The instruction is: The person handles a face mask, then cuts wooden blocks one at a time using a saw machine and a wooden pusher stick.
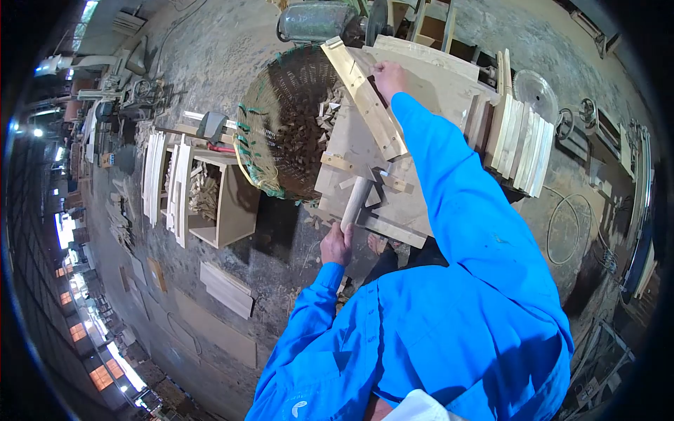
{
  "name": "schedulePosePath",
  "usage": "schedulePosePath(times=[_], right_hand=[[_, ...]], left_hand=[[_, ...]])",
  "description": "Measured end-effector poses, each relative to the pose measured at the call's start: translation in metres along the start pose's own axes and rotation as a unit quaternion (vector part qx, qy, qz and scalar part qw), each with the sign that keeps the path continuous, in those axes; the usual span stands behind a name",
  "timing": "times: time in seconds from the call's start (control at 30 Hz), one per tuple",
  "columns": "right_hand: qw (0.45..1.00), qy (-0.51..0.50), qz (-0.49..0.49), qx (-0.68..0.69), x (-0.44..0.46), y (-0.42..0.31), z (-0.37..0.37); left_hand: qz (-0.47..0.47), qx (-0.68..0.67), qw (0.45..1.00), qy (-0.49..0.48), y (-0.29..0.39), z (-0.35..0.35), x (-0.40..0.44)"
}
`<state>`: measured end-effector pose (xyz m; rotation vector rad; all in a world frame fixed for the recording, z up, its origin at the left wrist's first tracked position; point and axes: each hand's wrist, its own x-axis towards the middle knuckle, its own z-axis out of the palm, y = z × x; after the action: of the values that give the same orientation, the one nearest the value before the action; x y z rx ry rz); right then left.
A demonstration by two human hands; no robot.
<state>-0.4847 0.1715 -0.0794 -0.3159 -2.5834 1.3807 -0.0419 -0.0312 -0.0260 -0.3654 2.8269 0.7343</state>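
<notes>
My left hand (337, 244) is closed on the near end of a pale wooden piece (358, 200), which lies over the front of the worktable (414, 154). Short wooden pieces cross near its far end. At the table's far side my right hand (390, 80) has its fingers curled beside a long pale board (364, 98). A dark edge shows between that hand and the board; what the fingers grip cannot be made out.
Left of the table stands a woven basket (263, 151) of wood offcuts. Farther left, a wooden box (235, 203) holds more pieces. Wooden strips (518, 144) are stacked at the right, near a circular blade (535, 91). A motor (316, 21) sits beyond the table.
</notes>
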Motion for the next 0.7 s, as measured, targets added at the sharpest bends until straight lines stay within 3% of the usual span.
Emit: schedulePosePath(times=[0.2, 0.7], right_hand=[[1.000, -0.013, -0.004, 0.012, 0.009, -0.007, 0.007], [0.999, -0.014, -0.040, -0.032, 0.054, -0.004, -0.003]], left_hand=[[-0.038, 0.000, 0.999, -0.031, -0.004, -0.001, -0.003], [-0.035, 0.003, 0.998, -0.047, 0.017, 0.007, 0.036]])
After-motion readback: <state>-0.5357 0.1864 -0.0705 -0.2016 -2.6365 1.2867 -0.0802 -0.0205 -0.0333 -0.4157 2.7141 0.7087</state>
